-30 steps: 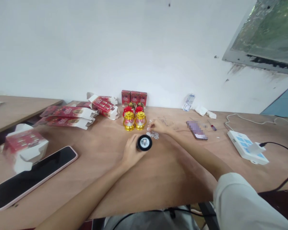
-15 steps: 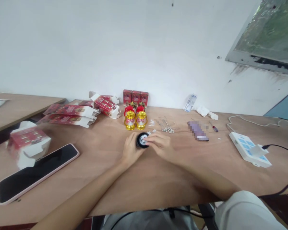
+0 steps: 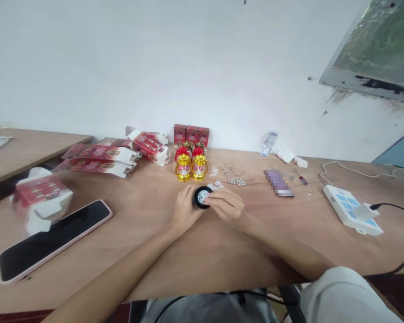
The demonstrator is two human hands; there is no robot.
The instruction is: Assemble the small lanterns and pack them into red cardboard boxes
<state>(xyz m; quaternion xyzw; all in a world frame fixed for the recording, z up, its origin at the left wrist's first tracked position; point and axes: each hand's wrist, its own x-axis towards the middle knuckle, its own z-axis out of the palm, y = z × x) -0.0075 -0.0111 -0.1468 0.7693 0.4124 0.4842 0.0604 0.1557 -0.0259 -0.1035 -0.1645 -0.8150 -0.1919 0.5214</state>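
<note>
My left hand [image 3: 184, 211] is wrapped round a small black round-based object [image 3: 201, 196], its open underside turned toward me, held just above the wooden table [image 3: 202, 264]. My right hand [image 3: 226, 206] is pinched at that underside, fingers closed on a tiny part I cannot make out. Just beyond lie small white bits [image 3: 217, 185] and a scatter of tiny metal pieces [image 3: 237, 181]. Two gold toy lanterns [image 3: 190, 167] stand behind, with red ones [image 3: 188, 152] at their back.
Red boxes [image 3: 191, 134] stand by the wall; opened red-and-white cartons [image 3: 101, 159] lie left, another one [image 3: 40, 199] nearer. A black phone [image 3: 54, 237] lies at left, a second phone [image 3: 278, 183], a small screwdriver [image 3: 301, 179] and a white power strip [image 3: 352, 208] at right.
My right hand came back from the white bits near the lanterns to the black object's underside and pinches there. The left hand kept its hold.
</note>
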